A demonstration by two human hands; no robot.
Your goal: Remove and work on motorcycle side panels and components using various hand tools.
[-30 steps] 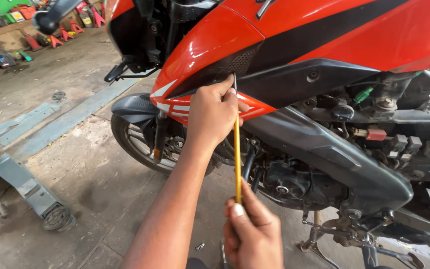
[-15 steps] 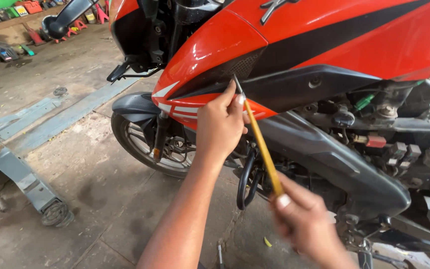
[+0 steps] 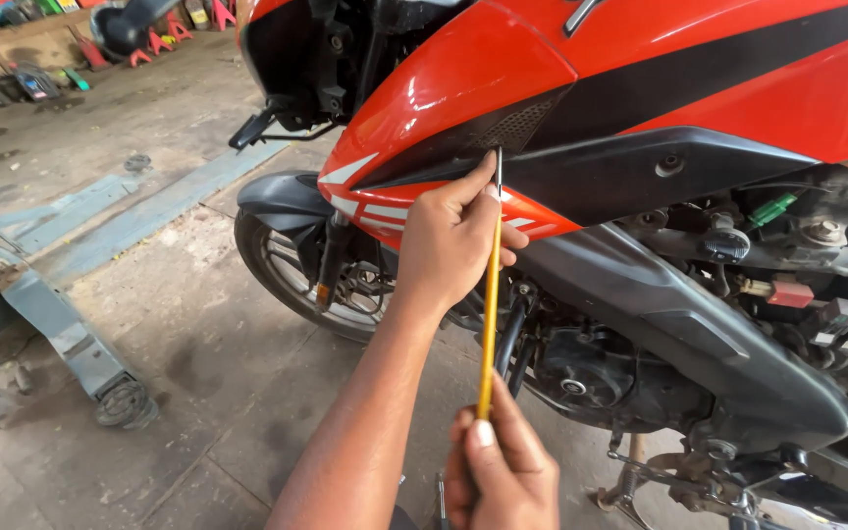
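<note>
I note my left hand (image 3: 449,240) above my right hand (image 3: 498,471), long thin yellow-handled screwdriver (image 3: 489,304) upright between them, red-and-black faired motorcycle (image 3: 640,118) behind, spoked front wheel (image 3: 291,270) left.

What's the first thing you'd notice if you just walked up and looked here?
The big shiny red motorcycle fairing fills the top and right of the view, with the front wheel below it on the stained concrete floor. Right in the middle, the left hand steadies the tip of a long yellow screwdriver against the fairing's lower edge. The right hand holds its lower end at the bottom.
</note>
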